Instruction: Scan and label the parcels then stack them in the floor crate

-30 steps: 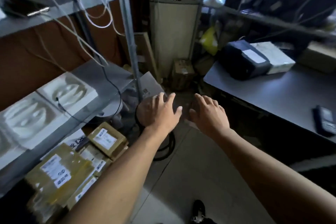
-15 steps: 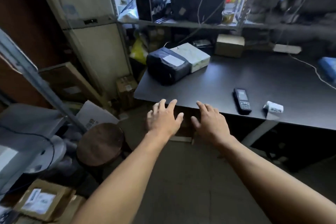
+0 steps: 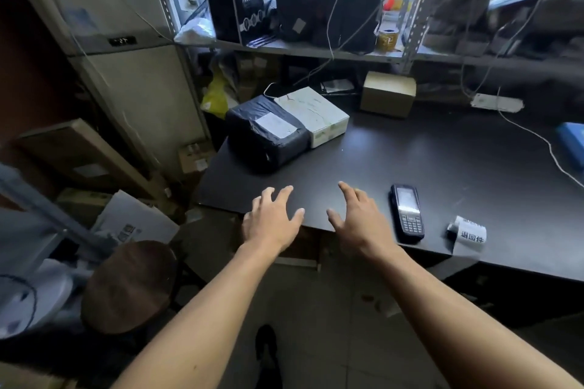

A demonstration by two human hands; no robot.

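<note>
A black-wrapped parcel [image 3: 265, 133] with a white label lies at the far left of the dark table [image 3: 442, 161]. A white box parcel [image 3: 313, 115] touches its right side. A small brown carton [image 3: 388, 93] stands farther back. My left hand [image 3: 273, 219] and my right hand [image 3: 358, 219] hover over the table's near edge, both empty with fingers spread. The black handheld scanner [image 3: 407, 213] lies just right of my right hand. A roll of printed labels [image 3: 467, 232] sits right of the scanner.
A shelf [image 3: 316, 50] above the table's back carries dark bags, a face-mask box and a tape roll. A round brown stool [image 3: 129, 286] stands on the floor at lower left, beside cartons and a metal rack. A white cable [image 3: 537, 139] trails across the table's right.
The view has swung right, from the floor parcels under the left rack to the table. Both hands have stayed empty and now reach over the table's near edge.
</note>
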